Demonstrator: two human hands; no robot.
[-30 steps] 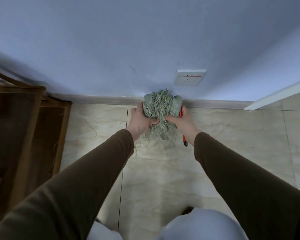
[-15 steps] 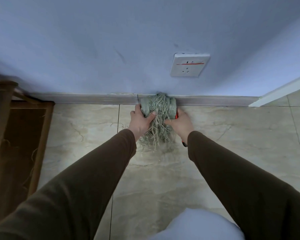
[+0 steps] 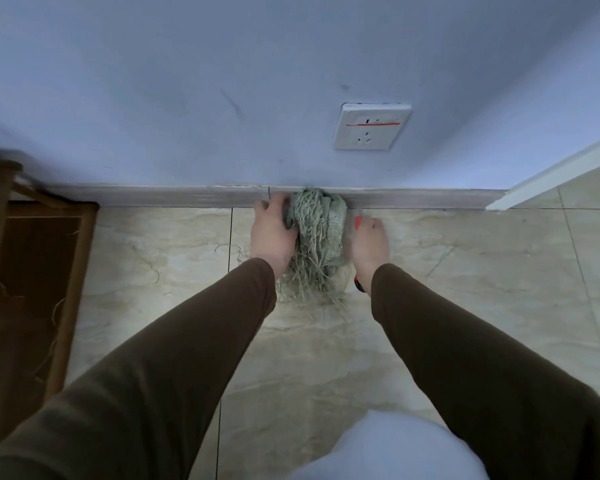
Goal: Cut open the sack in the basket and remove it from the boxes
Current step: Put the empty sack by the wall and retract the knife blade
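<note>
Blue-grey wall [image 3: 222, 81] across the far half of the view, white socket [image 3: 371, 128] set low on it to the right. Pale marbled floor [image 3: 465, 271] tiles below, meeting the wall at a grey skirting board [image 3: 153, 195]. Dark wooden furniture [image 3: 32, 289] at the left edge, a few loose fibres clinging to it. Two brown sleeves [image 3: 205, 341] reaching from the near edge toward the skirting.

Between the wrists, bundled down on the floor and pressed up to the skirting: the sack [image 3: 317, 233], a crumpled greenish woven wad with long frayed strands trailing toward the near side. No basket or boxes anywhere in view, so likely already cut free and being put aside.

Left hand [image 3: 272, 233] curled over the left flank of the sack, fingers closed into the folds. Right hand [image 3: 369, 244] just beside its right flank, closed around a red-handled cutter [image 3: 358, 224], red showing past the knuckles and below the wrist; contact with the sack itself not clear.

Judging by the slump and fraying: light, limp, no stiffness, prone to shedding threads and springing open. Best gripped by the bunched woven body, not the loose strands, which would probably pull away.
</note>
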